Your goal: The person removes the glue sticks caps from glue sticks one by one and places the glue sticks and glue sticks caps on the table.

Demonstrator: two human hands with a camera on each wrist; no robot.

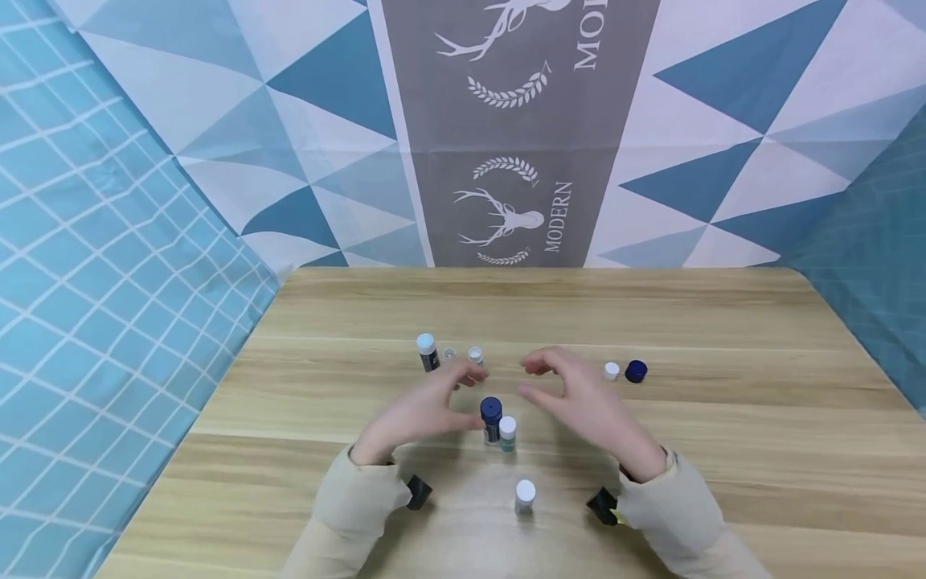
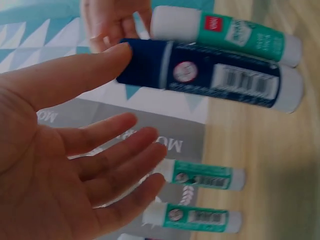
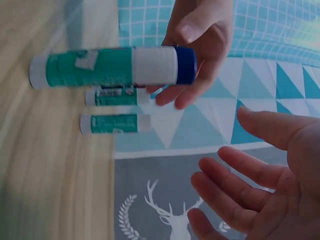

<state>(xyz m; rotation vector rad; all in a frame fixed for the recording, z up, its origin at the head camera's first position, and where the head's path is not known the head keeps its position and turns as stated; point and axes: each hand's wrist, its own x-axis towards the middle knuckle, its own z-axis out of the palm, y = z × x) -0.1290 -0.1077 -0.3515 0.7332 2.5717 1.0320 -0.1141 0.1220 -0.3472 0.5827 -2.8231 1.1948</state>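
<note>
My left hand (image 1: 427,406) is spread above the table, fingers nearly straight. Its thumb reaches the navy cap of a navy glue stick (image 2: 220,75), overlapping it in the left wrist view; whether it touches, I cannot tell. Beside that stick stands a green glue stick (image 1: 508,434) with a white cap, both upright. To their right my right hand (image 1: 586,398) hovers with fingers parted, holding nothing. Behind the left hand are a white-capped dark glue stick (image 1: 427,352) and two smaller green ones (image 2: 207,175), partly hidden in the head view.
Nearer the table's front stands another white-capped glue stick (image 1: 525,495). Right of the right hand lie a loose white cap (image 1: 611,371) and a navy cap (image 1: 636,371). The wooden table (image 1: 760,418) meets a patterned cloth wall (image 1: 506,145) at the back.
</note>
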